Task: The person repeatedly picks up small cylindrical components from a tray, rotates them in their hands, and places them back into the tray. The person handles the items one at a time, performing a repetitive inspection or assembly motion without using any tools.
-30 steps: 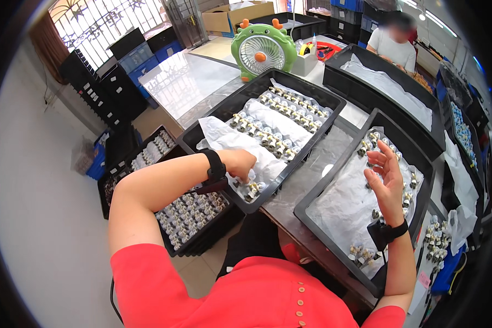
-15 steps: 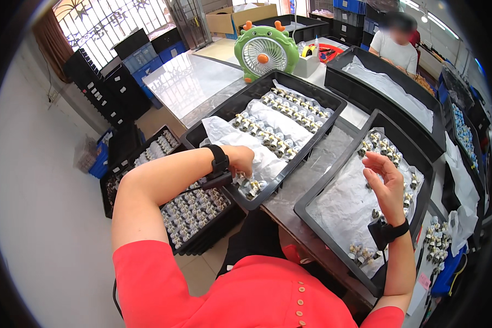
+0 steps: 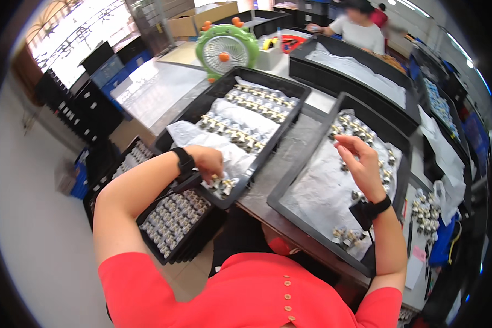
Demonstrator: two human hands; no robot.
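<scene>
My left hand (image 3: 206,162) reaches down into the near corner of a black tray (image 3: 240,191) lined with white sheets. Its fingers are curled closed on one of the small white-and-gold figurines (image 3: 225,185) there, though the fingertips are partly hidden. More rows of figurines (image 3: 235,133) lie farther back in this tray, between sheets. My right hand (image 3: 362,167) hovers over a second black tray (image 3: 281,203), palm turned inward, thumb and fingers apart and nothing seen between them. Figurines (image 3: 357,127) stand along that tray's far end and right side, with a few in its near corner.
A green fan (image 3: 227,52) stands behind the left tray. An empty-looking lined black bin (image 3: 344,68) is at the back right, with a person (image 3: 358,30) beyond it. Stacked trays of figurines (image 3: 175,224) sit low at my left. Loose figurines (image 3: 425,210) lie at the right.
The whole view has shifted, so trays and hands appear farther left. My left hand stays at the tray's near corner, its fingers slightly lower; my right hand stays raised over the right tray.
</scene>
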